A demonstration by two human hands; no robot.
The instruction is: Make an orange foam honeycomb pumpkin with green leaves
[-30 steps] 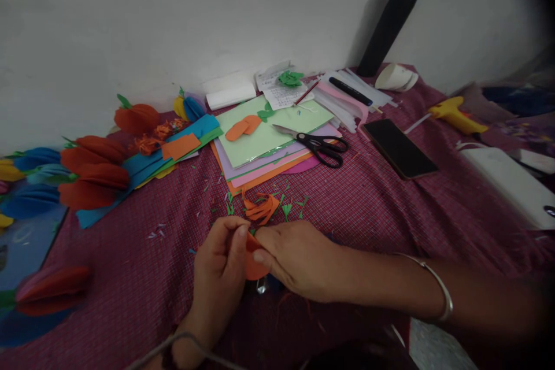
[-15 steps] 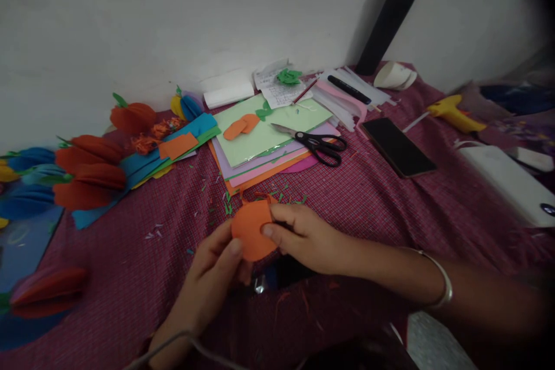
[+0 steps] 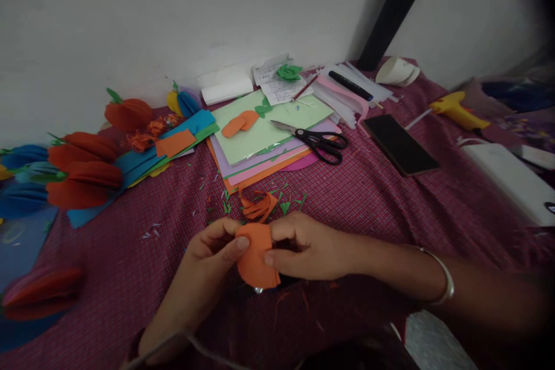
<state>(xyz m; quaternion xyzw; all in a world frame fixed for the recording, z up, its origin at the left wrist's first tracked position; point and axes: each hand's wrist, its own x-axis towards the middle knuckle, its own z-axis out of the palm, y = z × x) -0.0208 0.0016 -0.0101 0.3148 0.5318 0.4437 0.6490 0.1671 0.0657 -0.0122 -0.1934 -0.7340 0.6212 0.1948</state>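
Fingers of left hand and right hand clamped on layered orange paper

Position: layered orange paper held up at the near side of the maroon cloth, on the near side of a clump of orange strips. Both thumbs press on its front face, left thumb on the rounded side, right thumb by the straight side. Other fingertips mostly hidden behind.

Observed: layers splay at the lower right corner.

Risks (judgement): uneven thumb pressure, or one grip easing first, could slide the layers further out of line. Squeezing too hard might crease the face. Green scraps nearby could get caught between sheets if the paper is lowered onto them. Grey cord near the left forearm might snag on a wide swing.

Containers: one white cup, apparently, tipped on its side at the back right; contents cannot be made out.
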